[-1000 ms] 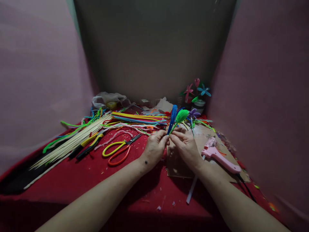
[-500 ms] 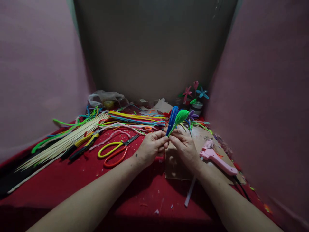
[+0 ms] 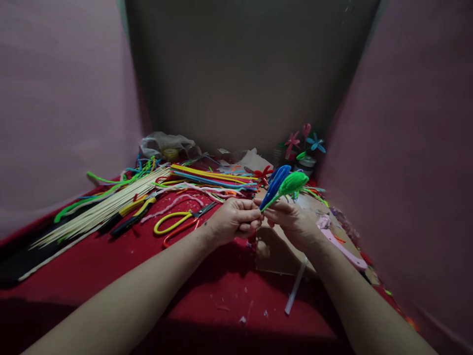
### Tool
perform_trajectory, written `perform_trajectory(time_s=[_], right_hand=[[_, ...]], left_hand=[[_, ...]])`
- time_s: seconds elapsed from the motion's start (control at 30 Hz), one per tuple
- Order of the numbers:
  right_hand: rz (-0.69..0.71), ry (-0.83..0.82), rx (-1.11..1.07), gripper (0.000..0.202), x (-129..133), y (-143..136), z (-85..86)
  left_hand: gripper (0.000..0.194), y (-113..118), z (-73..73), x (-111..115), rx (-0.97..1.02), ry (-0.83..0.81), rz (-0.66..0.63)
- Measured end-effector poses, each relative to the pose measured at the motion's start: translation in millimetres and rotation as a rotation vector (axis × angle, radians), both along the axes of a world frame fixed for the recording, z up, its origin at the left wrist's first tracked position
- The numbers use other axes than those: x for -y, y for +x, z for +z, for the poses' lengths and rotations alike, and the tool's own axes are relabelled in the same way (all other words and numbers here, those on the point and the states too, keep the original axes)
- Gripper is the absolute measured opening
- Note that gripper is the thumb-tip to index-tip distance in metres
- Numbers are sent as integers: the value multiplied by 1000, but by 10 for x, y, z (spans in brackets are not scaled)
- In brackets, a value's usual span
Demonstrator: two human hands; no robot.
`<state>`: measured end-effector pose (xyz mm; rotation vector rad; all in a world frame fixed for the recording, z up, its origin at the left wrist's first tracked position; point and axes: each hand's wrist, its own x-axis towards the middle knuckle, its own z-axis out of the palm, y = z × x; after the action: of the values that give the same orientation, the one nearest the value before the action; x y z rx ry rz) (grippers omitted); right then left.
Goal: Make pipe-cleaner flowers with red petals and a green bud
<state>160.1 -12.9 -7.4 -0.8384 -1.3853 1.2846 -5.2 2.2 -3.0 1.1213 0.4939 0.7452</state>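
Both hands meet over the table around the base of a blue pipe-cleaner petal (image 3: 274, 185) and a green pipe-cleaner leaf (image 3: 292, 184). My left hand (image 3: 238, 218) is closed, its thumb and fingers pinching the joined lower ends. My right hand (image 3: 290, 219) grips the same base from the other side, its fingers partly hidden behind the pieces. Petal and leaf point up and to the right, the leaf lying in front. Below the right hand is a sheet of cardboard (image 3: 273, 254). Yellow-and-red-handled scissors (image 3: 173, 223) lie open just left of the left hand.
A pink glue gun (image 3: 345, 250) with a glue stick (image 3: 296, 286) lies partly under the right forearm. Left are pliers (image 3: 135, 217) and a bundle of wooden sticks (image 3: 107, 204). Loose pipe cleaners (image 3: 214, 178) lie behind the hands. Finished flowers (image 3: 316, 143) stand at the back right.
The petal and leaf have tilted further to the right in my hands. My right hand has turned slightly, and its forearm now covers more of the glue gun. The whole view has shifted a little.
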Motion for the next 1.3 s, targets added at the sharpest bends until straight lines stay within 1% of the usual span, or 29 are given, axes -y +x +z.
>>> perform_trajectory(time_s=[0.1,0.2,0.3,0.37,0.43,0.47,0.53,0.63,0.67,0.73,0.8,0.93,1.03,1.13,1.23,1.3], right_hand=[[20,26,29,21,15,10,3],[-12,49,2,18,27,-9,2],[-58,62,0,17,35,-41,0],[-104,94,-2,16,40,-67,-6],[-147,137,-21,14,47,-99,-20],[-167,153,-38,13,52,-117,-30],[-211,161,-75,13,63,-157,-54],[-275,127,-116,14,80,-215,-87],[-296,113,-122,14,87,-232,-95],[-335,95,-124,14,99,-258,-104],[-351,75,-132,14,107,-275,-109],[-334,57,-109,15,91,-272,-121],[-255,60,-84,18,56,-236,-133],[-180,39,-96,22,27,-179,-129],[-161,65,-85,21,19,-129,-99],[-138,82,-83,21,24,-112,-68]], left_hand=[[15,-10,-3,-3,7,-47,-47],[15,-17,-2,-7,2,-75,-68],[17,-23,19,-2,-21,-55,-54],[20,-20,37,9,-49,-2,-24],[19,-6,42,25,-101,102,48],[18,5,36,34,-144,179,109],[16,35,5,52,-247,392,269],[14,84,-70,72,-383,745,507],[14,98,-96,75,-412,825,564],[16,118,-138,75,-457,888,630],[17,127,-159,68,-461,849,637],[17,118,-130,54,-377,693,563],[15,104,-62,59,-283,552,476],[17,90,9,72,-207,402,380],[21,69,51,80,-171,349,312],[21,55,58,79,-136,316,280]])
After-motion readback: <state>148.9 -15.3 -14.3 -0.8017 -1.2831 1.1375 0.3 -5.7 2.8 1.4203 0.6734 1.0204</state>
